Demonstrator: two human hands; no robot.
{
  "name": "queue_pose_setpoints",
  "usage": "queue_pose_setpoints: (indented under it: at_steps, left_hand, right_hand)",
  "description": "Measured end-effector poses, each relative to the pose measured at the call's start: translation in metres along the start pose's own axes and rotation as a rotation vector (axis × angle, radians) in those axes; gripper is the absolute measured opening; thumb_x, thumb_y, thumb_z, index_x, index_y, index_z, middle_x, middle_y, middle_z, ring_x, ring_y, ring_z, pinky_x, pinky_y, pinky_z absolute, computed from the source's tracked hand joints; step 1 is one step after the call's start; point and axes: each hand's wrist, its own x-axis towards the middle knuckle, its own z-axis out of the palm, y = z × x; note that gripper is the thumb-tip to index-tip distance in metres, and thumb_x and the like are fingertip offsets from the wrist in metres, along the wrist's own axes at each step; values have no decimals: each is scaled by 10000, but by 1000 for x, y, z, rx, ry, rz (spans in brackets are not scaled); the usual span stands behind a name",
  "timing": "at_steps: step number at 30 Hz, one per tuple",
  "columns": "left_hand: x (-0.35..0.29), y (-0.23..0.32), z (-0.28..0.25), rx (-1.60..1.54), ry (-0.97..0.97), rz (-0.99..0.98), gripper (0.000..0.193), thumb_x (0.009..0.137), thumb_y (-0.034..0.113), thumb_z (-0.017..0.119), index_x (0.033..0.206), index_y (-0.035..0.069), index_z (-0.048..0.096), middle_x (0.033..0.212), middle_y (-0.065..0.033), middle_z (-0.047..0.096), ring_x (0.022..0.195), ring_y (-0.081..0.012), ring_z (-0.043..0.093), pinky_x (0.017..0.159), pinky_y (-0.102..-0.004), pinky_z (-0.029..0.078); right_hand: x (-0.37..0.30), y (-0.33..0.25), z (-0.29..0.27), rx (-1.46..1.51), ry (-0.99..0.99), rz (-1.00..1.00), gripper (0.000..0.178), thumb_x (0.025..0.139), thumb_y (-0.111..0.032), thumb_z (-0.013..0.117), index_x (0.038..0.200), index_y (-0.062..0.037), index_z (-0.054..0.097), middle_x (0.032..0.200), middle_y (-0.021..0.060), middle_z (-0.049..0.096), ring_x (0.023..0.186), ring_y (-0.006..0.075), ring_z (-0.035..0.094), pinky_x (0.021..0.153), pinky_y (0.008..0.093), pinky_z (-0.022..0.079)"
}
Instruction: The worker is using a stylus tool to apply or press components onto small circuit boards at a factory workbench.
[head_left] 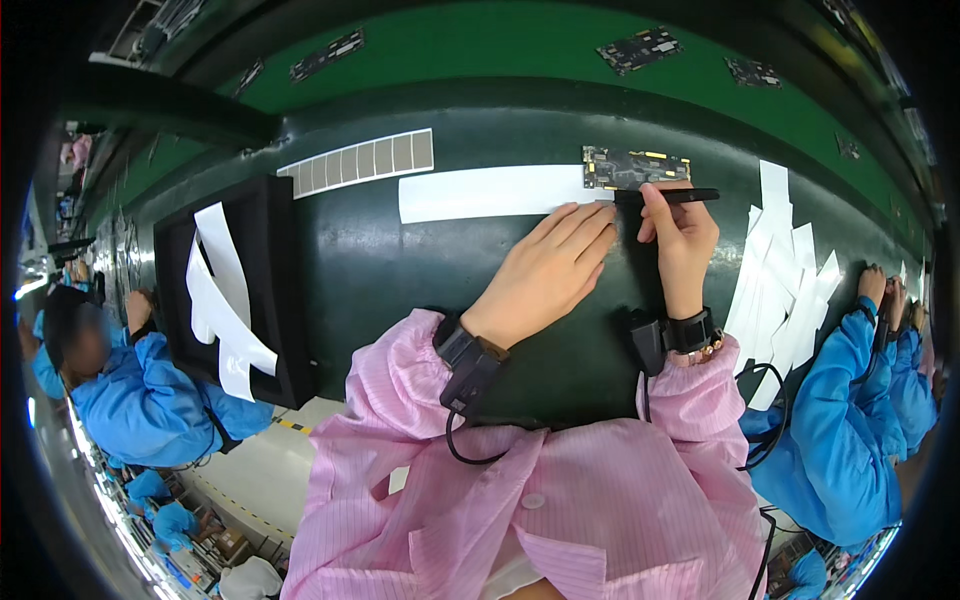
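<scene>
My left hand (550, 265) lies flat, its fingers stretched out and fingertips at the lower edge of a long white strip (485, 195). In my right hand (680, 240), between thumb and fingers, is a slim black pen-shaped tool (695, 195). The tool's narrow end points left, beside my left fingertips and the strip's right end. Just above both hands is a dark circuit board (635, 167) with gold-coloured parts, its left end meeting the strip. Whether the tool's tip touches the strip or the board, I cannot tell.
A sheet of grey rectangular labels (365, 162) lies at upper left. Left of me, a black tray (285, 340) holds curled white strips. Loose white strips (775, 270) pile up at right. Circuit boards (640, 50) rest on the green surface beyond. Blue-sleeved people sit on both sides.
</scene>
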Motion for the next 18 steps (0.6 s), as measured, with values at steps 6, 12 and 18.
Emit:
queue_pose_setpoints:
  at_steps: [6, 12, 18]
  left_hand:
    - [4, -1, -5, -33, -29, -50, 403, 828, 129, 615, 1203, 3, 538, 1303, -122, 493, 1232, -273, 458, 1084, -415, 344]
    - [7, -2, 1, -90, -59, -32, 405, 839, 120, 601, 1223, 12, 528, 1311, -108, 492, 1227, -274, 462, 1084, -431, 342]
    - [6, -1, -2, -66, -49, -32, 390, 844, 126, 607, 1216, 30, 537, 1317, -98, 496, 1241, -257, 461, 1086, -437, 339]
  right_hand:
    - [-1, -3, -4, 28, 61, -19, 80, 885, -66, 656, 897, 11, 637, 664, 13, 578, 511, 54, 517, 461, 198, 375]
    - [9, -3, -30, 95, 210, -43, 118, 914, -129, 636, 902, -14, 618, 708, 18, 579, 509, 59, 496, 474, 195, 360]
    - [9, -1, -27, 190, 175, 6, 106, 902, -117, 649, 901, -14, 625, 707, 20, 579, 510, 67, 506, 471, 198, 366]
